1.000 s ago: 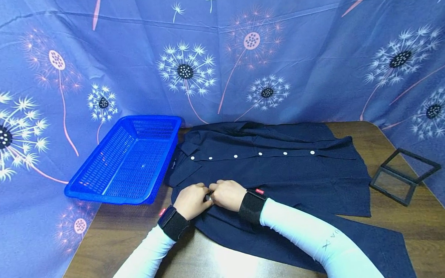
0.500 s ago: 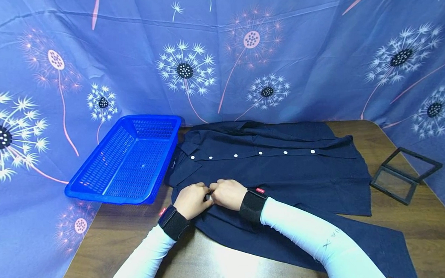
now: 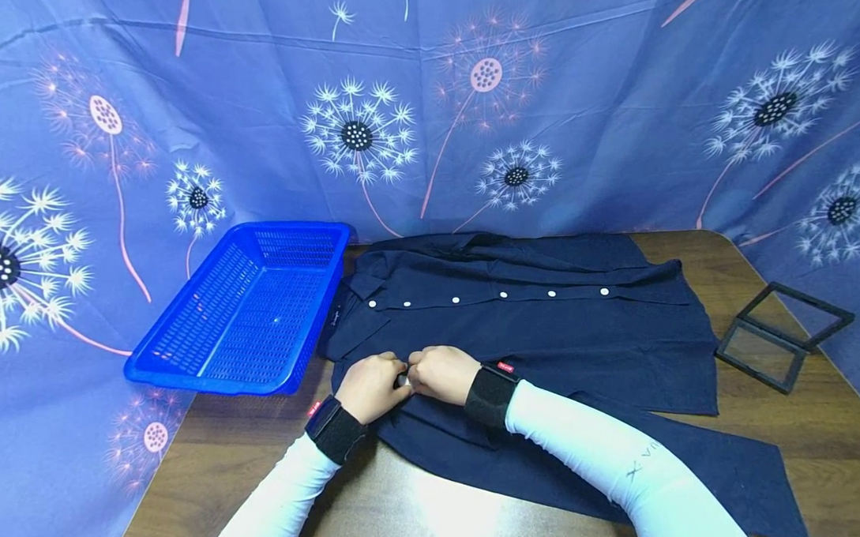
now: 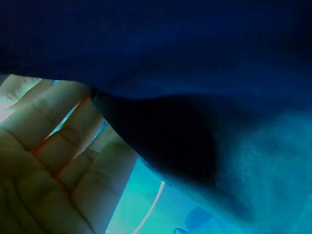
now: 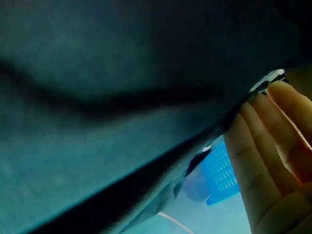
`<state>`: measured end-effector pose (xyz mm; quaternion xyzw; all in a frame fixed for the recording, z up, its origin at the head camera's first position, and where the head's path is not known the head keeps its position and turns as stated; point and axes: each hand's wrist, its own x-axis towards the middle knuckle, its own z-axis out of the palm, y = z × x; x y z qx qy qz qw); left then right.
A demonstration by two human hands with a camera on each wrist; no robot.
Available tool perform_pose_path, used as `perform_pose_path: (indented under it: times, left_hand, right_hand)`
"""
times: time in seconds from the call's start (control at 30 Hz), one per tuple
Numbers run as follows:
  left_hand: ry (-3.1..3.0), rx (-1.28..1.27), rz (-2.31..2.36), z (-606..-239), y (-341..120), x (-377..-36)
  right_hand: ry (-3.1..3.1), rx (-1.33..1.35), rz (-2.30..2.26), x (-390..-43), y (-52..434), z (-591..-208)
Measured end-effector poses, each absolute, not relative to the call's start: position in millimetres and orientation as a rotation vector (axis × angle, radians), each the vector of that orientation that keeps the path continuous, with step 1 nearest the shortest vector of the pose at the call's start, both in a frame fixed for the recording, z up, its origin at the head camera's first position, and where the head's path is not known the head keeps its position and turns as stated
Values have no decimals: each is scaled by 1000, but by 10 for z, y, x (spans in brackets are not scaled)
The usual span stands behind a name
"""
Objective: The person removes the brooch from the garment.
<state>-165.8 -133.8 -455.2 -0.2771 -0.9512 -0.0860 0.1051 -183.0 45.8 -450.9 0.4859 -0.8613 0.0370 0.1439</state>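
Note:
A dark navy shirt (image 3: 546,328) lies spread on the wooden table (image 3: 216,450), with a row of white buttons (image 3: 455,301) along its placket. My left hand (image 3: 372,385) and right hand (image 3: 442,374) meet knuckle to knuckle at the shirt's near left edge, fingers curled into the fabric. The left wrist view shows the cloth (image 4: 195,58) draped over my left fingers (image 4: 58,146). In the right wrist view my right fingers (image 5: 263,146) hold the cloth edge (image 5: 122,73), with a small white piece (image 5: 267,79) at the fingertips. What lies between the hands is hidden.
A blue plastic basket (image 3: 191,340) stands at the table's left, touching the shirt collar. A black open frame (image 3: 781,339) sits at the right edge. One sleeve (image 3: 735,463) trails toward the near right corner. A patterned blue cloth (image 3: 467,101) hangs behind.

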Motion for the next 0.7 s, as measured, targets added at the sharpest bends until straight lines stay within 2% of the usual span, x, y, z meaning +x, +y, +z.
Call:
perform_pose_path:
  times: [0.7]
  left_hand:
    - [-2799,-815,-261,-4538,-1344,-1647]
  right_hand:
    - [-2578,1392,235,-1862,452,-4518]
